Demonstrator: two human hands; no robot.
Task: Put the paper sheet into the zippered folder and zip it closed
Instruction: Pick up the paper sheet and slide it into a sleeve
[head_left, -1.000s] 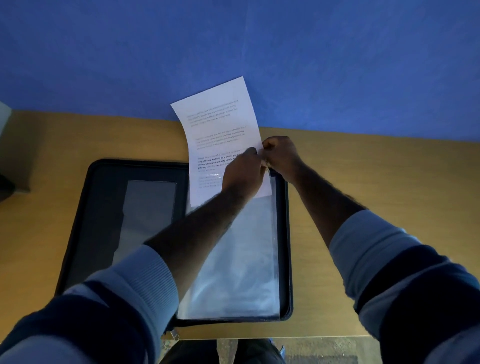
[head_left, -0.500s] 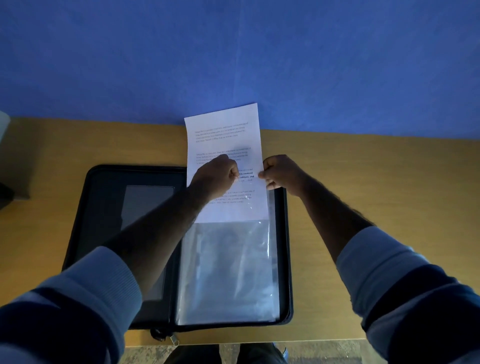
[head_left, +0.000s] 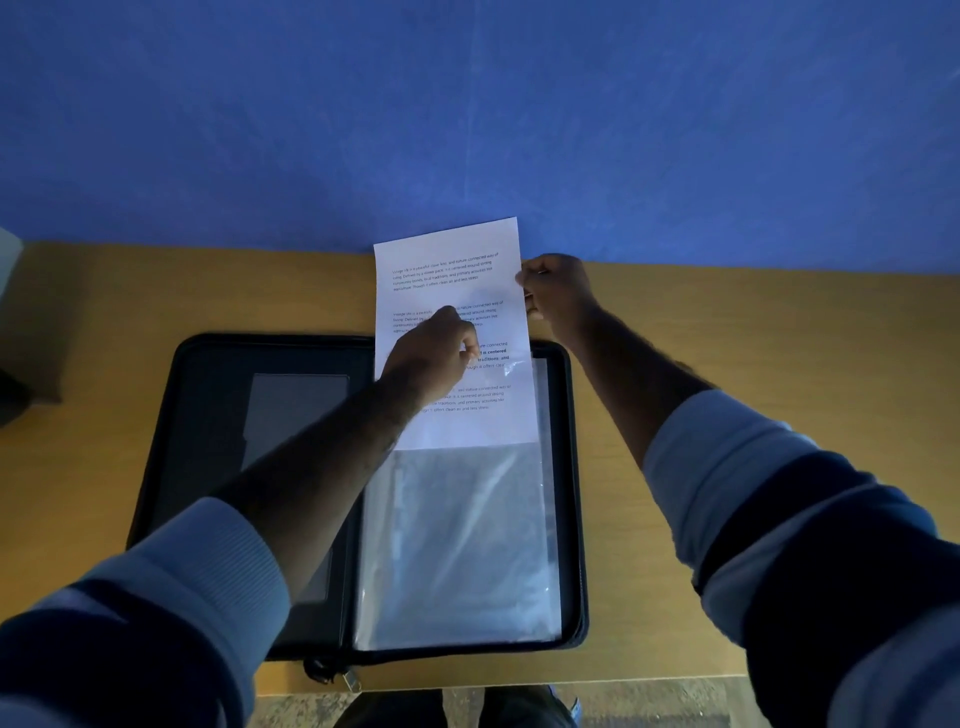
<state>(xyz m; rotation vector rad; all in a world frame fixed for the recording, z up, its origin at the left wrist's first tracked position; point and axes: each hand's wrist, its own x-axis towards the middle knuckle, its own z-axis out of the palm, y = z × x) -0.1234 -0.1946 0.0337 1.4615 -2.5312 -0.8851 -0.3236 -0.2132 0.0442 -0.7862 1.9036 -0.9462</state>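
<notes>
A black zippered folder (head_left: 208, 415) lies open on the wooden table, with clear plastic sleeves (head_left: 457, 545) filling its right half. A white printed paper sheet (head_left: 447, 249) is partly slid into the top of a sleeve; its lower edge sits about a third of the way down, and its upper part sticks out past the folder's far edge. My left hand (head_left: 434, 351) rests on the middle of the sheet, fingers curled, pinching or pressing it. My right hand (head_left: 558, 288) grips the sheet's right edge near the top. The zipper pull (head_left: 343, 678) hangs at the folder's near edge.
The wooden table (head_left: 727, 338) stands against a blue wall (head_left: 467, 104). A dark object (head_left: 15, 395) sits at the far left edge of the table. The table's near edge runs just below the folder, with the floor beyond it.
The sheet has slid a little deeper into the sleeve. My right hand has moved up along the sheet's right edge, toward its top. My left hand stays on the sheet's middle.
</notes>
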